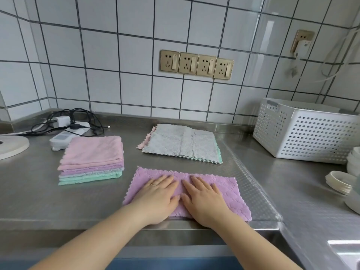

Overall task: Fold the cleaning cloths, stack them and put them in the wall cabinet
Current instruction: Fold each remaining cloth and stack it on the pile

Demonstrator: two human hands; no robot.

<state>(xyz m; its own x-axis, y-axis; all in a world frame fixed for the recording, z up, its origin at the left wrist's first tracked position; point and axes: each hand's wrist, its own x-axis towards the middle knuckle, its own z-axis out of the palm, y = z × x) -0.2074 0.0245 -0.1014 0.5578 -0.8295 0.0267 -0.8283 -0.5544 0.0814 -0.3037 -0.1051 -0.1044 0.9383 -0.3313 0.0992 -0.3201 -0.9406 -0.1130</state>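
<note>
From the head camera we see our left hand [158, 197] and right hand [202, 199] pressing flat, fingers straight, holding nothing, on a purple cloth [231, 193] at the steel counter's [39, 201] front edge. A folded stack [91, 160] sits left; unfolded grey cloths [181, 143] lie behind, a white basket [303, 131] right.

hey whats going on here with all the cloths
A person is folding cleaning cloths on a steel counter. Both the left hand and the right hand lie flat, fingers straight, on a purple cloth at the counter's front edge. To its left sits a stack of folded cloths, pink on top, green at the bottom. Behind it lies a flat pile of unfolded cloths, grey on top. No cabinet is in view.
</note>
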